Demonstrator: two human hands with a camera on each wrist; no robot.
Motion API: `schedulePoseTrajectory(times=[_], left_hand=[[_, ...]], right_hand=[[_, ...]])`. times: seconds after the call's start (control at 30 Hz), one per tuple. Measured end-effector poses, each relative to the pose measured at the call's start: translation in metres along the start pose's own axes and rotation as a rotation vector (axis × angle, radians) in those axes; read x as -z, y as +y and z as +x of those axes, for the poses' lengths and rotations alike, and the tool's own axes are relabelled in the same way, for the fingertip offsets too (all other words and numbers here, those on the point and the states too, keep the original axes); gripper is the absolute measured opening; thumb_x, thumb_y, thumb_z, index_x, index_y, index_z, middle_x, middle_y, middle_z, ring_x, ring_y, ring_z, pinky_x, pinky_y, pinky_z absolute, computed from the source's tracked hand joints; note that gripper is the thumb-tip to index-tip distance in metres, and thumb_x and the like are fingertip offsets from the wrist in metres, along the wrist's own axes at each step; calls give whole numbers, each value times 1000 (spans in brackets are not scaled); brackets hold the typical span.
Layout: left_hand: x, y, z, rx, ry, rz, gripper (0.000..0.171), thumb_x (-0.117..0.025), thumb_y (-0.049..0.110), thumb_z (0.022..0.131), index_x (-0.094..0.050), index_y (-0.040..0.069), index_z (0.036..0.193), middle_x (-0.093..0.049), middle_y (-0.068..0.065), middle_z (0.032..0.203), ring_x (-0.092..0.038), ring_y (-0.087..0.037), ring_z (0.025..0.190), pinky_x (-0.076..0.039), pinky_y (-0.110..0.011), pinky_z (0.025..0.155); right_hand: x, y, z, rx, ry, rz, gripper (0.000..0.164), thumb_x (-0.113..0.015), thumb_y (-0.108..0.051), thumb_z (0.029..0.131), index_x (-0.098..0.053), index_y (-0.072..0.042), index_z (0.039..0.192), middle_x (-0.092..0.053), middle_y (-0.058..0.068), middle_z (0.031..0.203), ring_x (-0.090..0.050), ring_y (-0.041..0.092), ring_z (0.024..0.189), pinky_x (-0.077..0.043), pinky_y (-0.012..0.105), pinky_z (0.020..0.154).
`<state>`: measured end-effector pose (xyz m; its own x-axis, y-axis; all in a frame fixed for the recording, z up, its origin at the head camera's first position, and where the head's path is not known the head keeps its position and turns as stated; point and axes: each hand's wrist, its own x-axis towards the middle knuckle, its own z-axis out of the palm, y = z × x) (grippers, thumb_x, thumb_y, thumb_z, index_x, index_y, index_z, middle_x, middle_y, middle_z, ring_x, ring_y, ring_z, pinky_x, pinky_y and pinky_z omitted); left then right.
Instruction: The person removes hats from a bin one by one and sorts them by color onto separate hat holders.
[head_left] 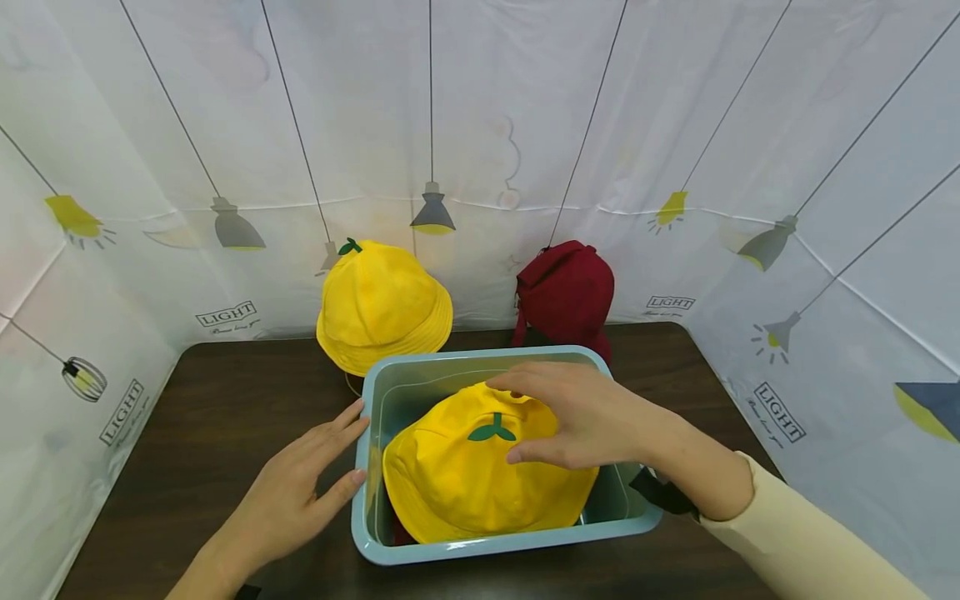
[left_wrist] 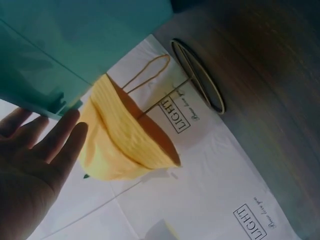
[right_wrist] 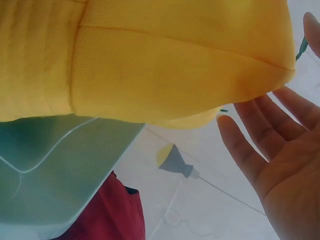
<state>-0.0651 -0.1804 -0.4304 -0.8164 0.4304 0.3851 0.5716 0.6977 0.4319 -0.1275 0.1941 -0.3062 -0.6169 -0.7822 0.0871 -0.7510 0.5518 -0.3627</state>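
Note:
A yellow bucket hat (head_left: 450,483) with a green sprout on its crown lies in a light blue plastic bin (head_left: 510,550). Over the crown is my right hand (head_left: 577,417), its fingers spread and loosely bent. In the right wrist view the fingertips of that hand (right_wrist: 285,170) come right at the top of the hat (right_wrist: 175,65), without gripping it. My left hand (head_left: 300,475) has straight fingers at the bin's left rim. The left wrist view shows those fingers (left_wrist: 57,140) against the bin wall (left_wrist: 90,45). Something dark red (head_left: 403,532) shows under the hat's brim.
Behind the bin, a second yellow bucket hat (head_left: 382,308) sits on a thin metal stand with a ring base (left_wrist: 217,102). A dark red cap (head_left: 570,292) is raised at the back right. White printed curtain (head_left: 480,108) encloses the dark wooden table (head_left: 217,417).

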Motion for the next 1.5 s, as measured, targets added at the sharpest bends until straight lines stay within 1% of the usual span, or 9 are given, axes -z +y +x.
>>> schedulePoseTrajectory(times=[0.1,0.23,0.33,0.5,0.67,0.93,1.1,1.33,1.5], left_hand=[[0,0,0,-2,5,2,60,-72,28,101,-52,15,156,-39,3,167,-53,-24,141,-50,-56,105],[0,0,-1,-7,12,4,60,-72,27,100,-52,15,156,-40,3,166,-53,-23,140,-50,-55,105],[-1,0,-1,-9,12,2,60,-72,27,100,-52,14,156,-39,3,167,-53,-22,140,-50,-54,105],[-2,-1,-1,-8,9,-3,60,-71,27,101,-52,15,156,-39,3,167,-53,-23,141,-50,-55,105],[-1,-2,0,-1,6,-13,60,-70,28,102,-51,15,157,-39,3,167,-52,-23,141,-50,-55,105],[-1,-2,0,4,-5,-22,59,-69,29,103,-50,16,157,-38,4,167,-52,-23,141,-51,-56,105],[-1,-2,-1,1,-12,-19,59,-68,30,103,-50,16,157,-38,3,167,-53,-24,141,-51,-57,105],[0,-1,-1,39,-70,-32,60,-61,37,107,-43,20,162,-31,7,170,-48,-23,144,-48,-58,108],[1,-1,-2,43,-72,-27,61,-60,37,107,-42,19,162,-30,7,171,-48,-24,145,-48,-58,109]], right_hand=[[-2,0,4,17,6,20,69,-84,-47,87,-62,-15,143,-66,-8,131,-63,10,111,-58,34,94],[-5,1,10,35,9,53,62,-87,-38,86,-65,-14,139,-66,-10,122,-59,7,100,-56,29,87],[-7,3,14,58,29,92,53,-88,-30,86,-69,-12,132,-66,-10,113,-56,8,93,-55,28,82],[-9,7,18,108,80,162,35,-89,-14,86,-73,-12,117,-66,-10,98,-57,9,88,-56,27,79],[-6,8,20,150,105,156,27,-87,-7,86,-75,-12,110,-68,-9,97,-57,9,84,-56,25,77],[-3,6,19,182,132,123,23,-86,-6,86,-76,-14,105,-66,-9,91,-56,7,78,-54,23,68],[1,5,17,180,134,117,22,-85,-4,87,-77,-13,106,-69,-8,95,-57,8,79,-56,23,69],[13,3,14,138,151,150,30,-87,0,83,-79,-9,111,-74,-6,101,-59,9,81,-58,24,71],[23,0,16,137,176,160,33,-89,1,81,-80,-9,111,-73,-9,99,-57,8,78,-56,24,68]])
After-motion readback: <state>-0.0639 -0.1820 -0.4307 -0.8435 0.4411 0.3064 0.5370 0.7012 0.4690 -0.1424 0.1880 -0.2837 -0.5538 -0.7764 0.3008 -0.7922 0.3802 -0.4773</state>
